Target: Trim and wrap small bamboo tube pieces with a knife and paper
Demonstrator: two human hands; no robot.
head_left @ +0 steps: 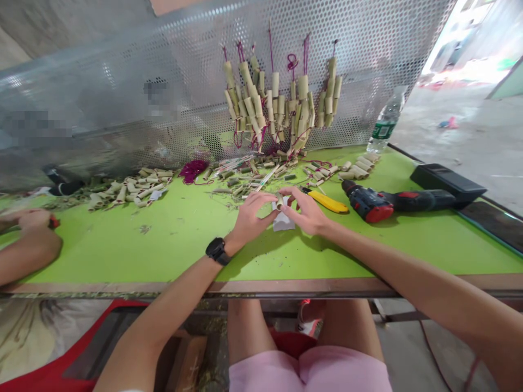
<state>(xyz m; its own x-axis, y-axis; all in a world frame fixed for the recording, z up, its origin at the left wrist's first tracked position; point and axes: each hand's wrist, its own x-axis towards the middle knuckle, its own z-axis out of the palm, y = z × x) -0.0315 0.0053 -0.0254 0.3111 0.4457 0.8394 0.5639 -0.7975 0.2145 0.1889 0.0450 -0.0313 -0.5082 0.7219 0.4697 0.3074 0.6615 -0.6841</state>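
Observation:
Between my two hands, a short cut bamboo tube (279, 204) is held by the fingertips just above the green tabletop. My left hand (252, 218), with a black watch (218, 251) on its wrist, is closed on the tube from the left. From the other side my right hand (305, 212) pinches it with curled fingers and thumb. Under the fingers lies a small white piece of paper (283, 221). A yellow utility knife (327, 202) rests on the table right beside my right hand. Behind the hands are loose bamboo pieces and thin sticks (267, 178).
Strung bamboo bundles (261, 103) hang on the perforated metal panel (183, 92). A cordless drill (371, 202), a black box (445, 184) and a water bottle (384, 126) stand right. Purple cord (193, 171) and a bamboo tube pile (131, 190) lie left, near a co-worker's hands (35, 222).

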